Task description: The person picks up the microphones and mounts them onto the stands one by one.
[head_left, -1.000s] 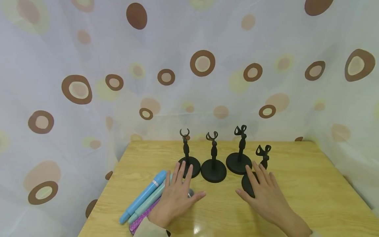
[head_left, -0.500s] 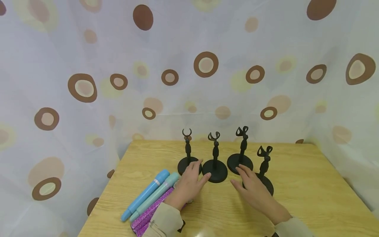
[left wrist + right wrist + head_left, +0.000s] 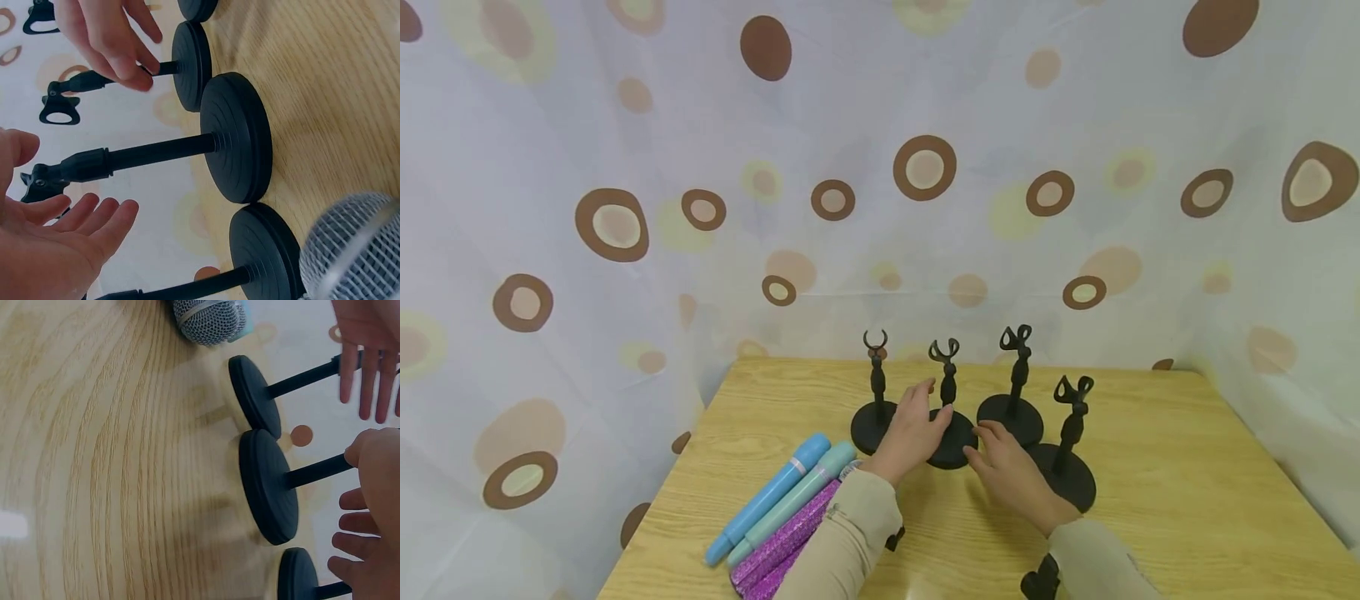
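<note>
Several black desktop microphone stands with round bases and clip tops stand upright on the table. My left hand (image 3: 917, 429) is beside the second stand from the left (image 3: 949, 383), its fingers loosely bent and holding nothing. In the left wrist view the left hand (image 3: 59, 244) lies next to that stand's upper pole, apart from it. My right hand (image 3: 1006, 467) is held in front of the stands, right of that same base, fingers relaxed. The right wrist view has the right hand (image 3: 375, 512) in front of the pole (image 3: 319, 471); contact cannot be told.
Left of my left arm lie a blue microphone (image 3: 775, 492), a pale green microphone (image 3: 797, 500) and purple glittery ones (image 3: 790, 533), partly under the sleeve. A silver mesh microphone head (image 3: 347, 244) is close by. Patterned cloth (image 3: 880, 208) hangs behind the wooden table (image 3: 1187, 483).
Both hands have come inward from lying spread apart to either side of the second stand's base. The left hand moved right, the right hand left. The stands and microphones have not moved.
</note>
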### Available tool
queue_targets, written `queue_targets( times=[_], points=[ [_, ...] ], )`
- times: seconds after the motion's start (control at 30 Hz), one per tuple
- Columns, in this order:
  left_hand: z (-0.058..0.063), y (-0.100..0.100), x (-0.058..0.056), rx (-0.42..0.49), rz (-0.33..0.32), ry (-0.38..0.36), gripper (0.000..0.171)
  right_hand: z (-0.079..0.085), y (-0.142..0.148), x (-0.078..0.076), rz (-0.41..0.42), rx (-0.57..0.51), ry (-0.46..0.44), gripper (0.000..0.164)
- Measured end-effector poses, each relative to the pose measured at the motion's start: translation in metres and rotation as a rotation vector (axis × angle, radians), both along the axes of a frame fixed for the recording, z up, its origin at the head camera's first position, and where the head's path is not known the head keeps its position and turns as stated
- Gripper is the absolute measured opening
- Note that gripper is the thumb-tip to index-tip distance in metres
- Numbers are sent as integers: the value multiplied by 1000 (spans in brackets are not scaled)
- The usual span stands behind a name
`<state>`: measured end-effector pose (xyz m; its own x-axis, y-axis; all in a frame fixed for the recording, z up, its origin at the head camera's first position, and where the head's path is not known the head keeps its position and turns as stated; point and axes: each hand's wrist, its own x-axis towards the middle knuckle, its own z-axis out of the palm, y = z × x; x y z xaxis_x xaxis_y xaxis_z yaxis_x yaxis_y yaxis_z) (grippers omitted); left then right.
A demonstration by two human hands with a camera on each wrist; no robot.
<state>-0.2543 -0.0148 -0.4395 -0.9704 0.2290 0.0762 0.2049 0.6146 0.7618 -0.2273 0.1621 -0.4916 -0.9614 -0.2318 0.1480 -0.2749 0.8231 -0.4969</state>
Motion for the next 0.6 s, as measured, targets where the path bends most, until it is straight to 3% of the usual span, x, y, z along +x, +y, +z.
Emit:
queue_targets(
  times=[0.2,0.33,0.47,0.6],
  points=[
    [-4,18,-16,54,36,-51,58,-17,-11,-17,-4,-47,-60,47],
    [-6,28,-22,60,40,-46,54,-38,-12,-23,3,-21,-44,45],
    [-11,33,-27,14,66,52,42,-55,-13,-22,-21,44,10,42],
    [-14,32,-31,-44,101,180,31,-59,-14,-21,-37,65,99,39]
  ],
)
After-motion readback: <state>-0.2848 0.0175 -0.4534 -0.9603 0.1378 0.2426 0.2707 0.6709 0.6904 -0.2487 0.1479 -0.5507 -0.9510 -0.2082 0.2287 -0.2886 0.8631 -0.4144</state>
